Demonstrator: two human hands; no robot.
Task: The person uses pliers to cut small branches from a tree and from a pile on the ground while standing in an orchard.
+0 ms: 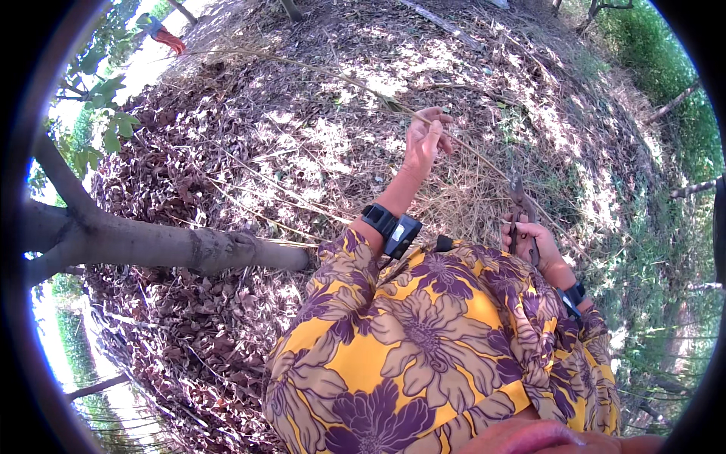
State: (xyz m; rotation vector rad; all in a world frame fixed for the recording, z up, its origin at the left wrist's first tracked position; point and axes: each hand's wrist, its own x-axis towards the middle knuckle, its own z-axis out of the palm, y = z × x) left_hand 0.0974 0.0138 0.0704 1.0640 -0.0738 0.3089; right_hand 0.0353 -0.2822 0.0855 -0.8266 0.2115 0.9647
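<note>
My left hand [426, 139] reaches out in front and holds a long, thin dry stem [346, 79] between thumb and fingers. The stem runs slantwise from the far left, through the hand, down toward the right. My right hand [539, 245] grips a pair of pruning shears [522, 210], their blades pointing away from me. The blade tips are at the stem's lower part; I cannot tell whether they touch or enclose it. More long pale stems [283, 193] stretch over the ground left of my left forearm.
A smooth tree trunk [187, 247] with forking branches stands close on the left. Dry leaves [227, 318] cover the ground, with dry grass [454, 207] below my hands. Another person [164, 37] is at the far left. Green growth [641, 68] lines the right.
</note>
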